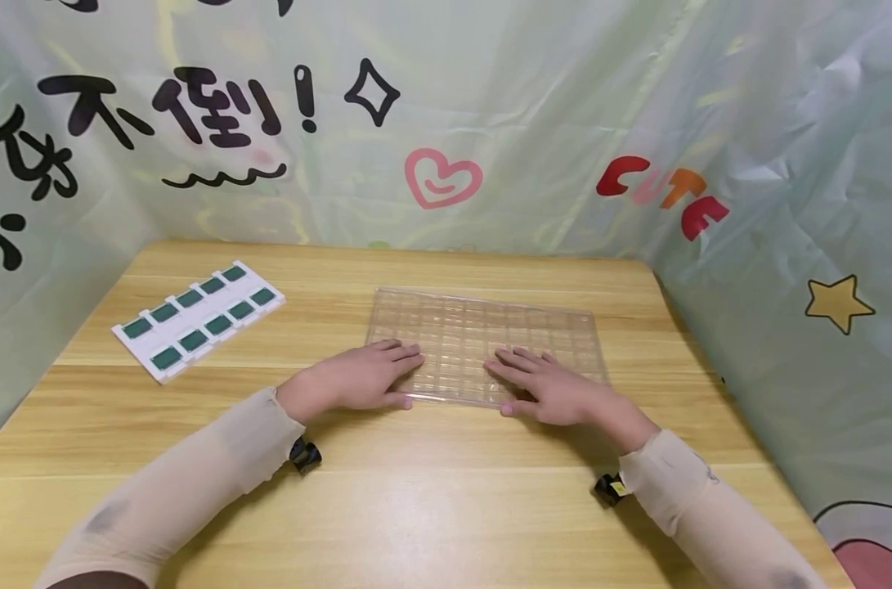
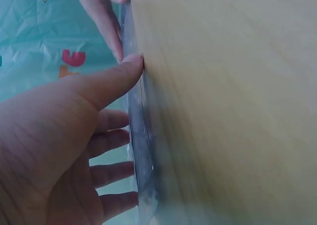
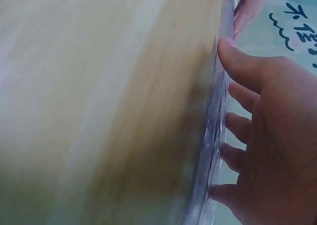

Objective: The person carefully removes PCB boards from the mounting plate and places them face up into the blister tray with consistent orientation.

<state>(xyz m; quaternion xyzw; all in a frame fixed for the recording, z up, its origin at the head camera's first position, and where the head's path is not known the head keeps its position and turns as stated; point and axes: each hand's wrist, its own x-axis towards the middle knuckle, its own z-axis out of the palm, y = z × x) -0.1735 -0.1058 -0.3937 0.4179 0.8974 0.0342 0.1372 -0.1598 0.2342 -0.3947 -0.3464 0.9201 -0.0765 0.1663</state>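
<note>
A flat, clear plastic tray [image 1: 453, 348] with a grid of small compartments lies on the wooden table in front of me. My left hand [image 1: 368, 376] rests on its left part, fingers extended over the top and the thumb at the near edge. On the right part lies my right hand [image 1: 552, 388], its fingers spread and its thumb also touching the near edge. From low down, the left wrist view shows the tray's side [image 2: 141, 150] as a thin band under the fingertips. The right wrist view shows the same of the right hand [image 3: 277, 116].
On the left of the wooden table [image 1: 431, 499] lies a white rack [image 1: 213, 311] holding several dark green rectangular pieces in two rows. A printed curtain [image 1: 534, 147] hangs behind the table and along its sides. Small black cameras [image 1: 306, 456] sit under both wrists.
</note>
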